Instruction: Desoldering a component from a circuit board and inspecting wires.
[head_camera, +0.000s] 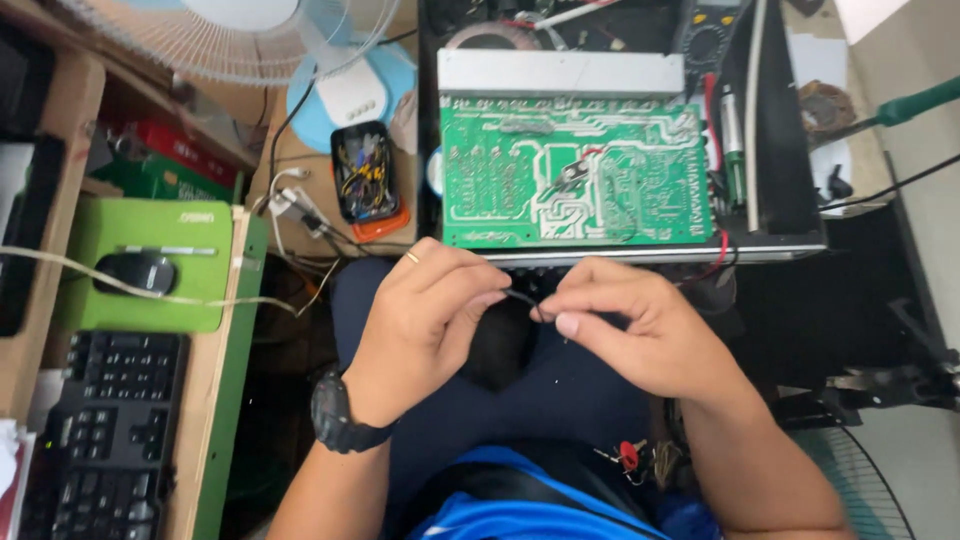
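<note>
My left hand (425, 315) and my right hand (630, 320) meet over my lap, both pinching a thin black wire (522, 298) between fingertips. The left wrist wears a black watch (338, 412), and a ring sits on a left finger. Just beyond the hands lies a green circuit board (575, 175), copper side up, inside an open black chassis (780, 130) with a grey metal strip (560, 72) along its far edge. A red wire runs from the board's near right corner toward my right hand.
A black keyboard (105, 430), a black mouse (135, 272) on a green pad (150, 250) sit at left. A fan (250, 35), a black box of small parts (365, 170), a green-handled tool (915, 105) and a second fan's grille (860, 480) surround the workspace.
</note>
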